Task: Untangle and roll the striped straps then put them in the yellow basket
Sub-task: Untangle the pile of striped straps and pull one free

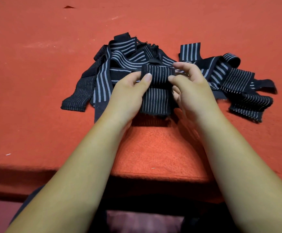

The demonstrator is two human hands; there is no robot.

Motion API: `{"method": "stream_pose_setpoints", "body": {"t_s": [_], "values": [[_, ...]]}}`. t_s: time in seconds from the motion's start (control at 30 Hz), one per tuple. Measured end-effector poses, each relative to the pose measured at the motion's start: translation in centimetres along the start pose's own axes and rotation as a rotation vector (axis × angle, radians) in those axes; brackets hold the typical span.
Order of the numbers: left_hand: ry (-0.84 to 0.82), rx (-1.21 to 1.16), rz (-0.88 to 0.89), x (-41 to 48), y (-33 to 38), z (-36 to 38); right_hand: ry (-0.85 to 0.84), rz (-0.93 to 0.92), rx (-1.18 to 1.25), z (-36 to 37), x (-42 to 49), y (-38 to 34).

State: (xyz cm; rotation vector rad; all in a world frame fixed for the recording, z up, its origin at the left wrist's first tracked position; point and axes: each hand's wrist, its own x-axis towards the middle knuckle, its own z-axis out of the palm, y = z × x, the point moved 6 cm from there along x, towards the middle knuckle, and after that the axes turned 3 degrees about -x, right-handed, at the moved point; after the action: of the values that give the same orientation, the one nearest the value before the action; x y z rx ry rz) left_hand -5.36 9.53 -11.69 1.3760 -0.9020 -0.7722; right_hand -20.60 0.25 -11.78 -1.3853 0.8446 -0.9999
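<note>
Here the striped strap (157, 74) sits between both hands, just in front of the heap of straps (120, 61) on the red cloth (36, 81). It is dark navy, almost black, with thin pale lines running along its length. Its upper part is wound into a short, fat roll lying crosswise, and the unrolled end hangs flat toward the person, its cut edge a little frayed. The left hand (128, 95) grips the roll's left end, thumb pressed on top and fingers curled beneath. The right hand (192, 84) pinches the right end between thumb and forefinger, the other fingers loosely bent. The heap spreads left and right, its bands crossed and folded over each other, some with broad grey stripes, others with fine ones.
</note>
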Motion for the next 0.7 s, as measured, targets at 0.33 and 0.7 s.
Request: {"method": "stream_pose_setpoints", "body": {"t_s": [0.33, 0.7], "values": [[-0.105, -0.093, 0.073, 0.4, 0.1, 0.7, -0.047, -0.003, -0.135, 0.5, -0.2, -0.1], [-0.064, -0.302, -0.076, -0.3, 0.8, 1.3, 0.029, -0.066, -0.048, -0.8, -0.3, 0.0]]}}
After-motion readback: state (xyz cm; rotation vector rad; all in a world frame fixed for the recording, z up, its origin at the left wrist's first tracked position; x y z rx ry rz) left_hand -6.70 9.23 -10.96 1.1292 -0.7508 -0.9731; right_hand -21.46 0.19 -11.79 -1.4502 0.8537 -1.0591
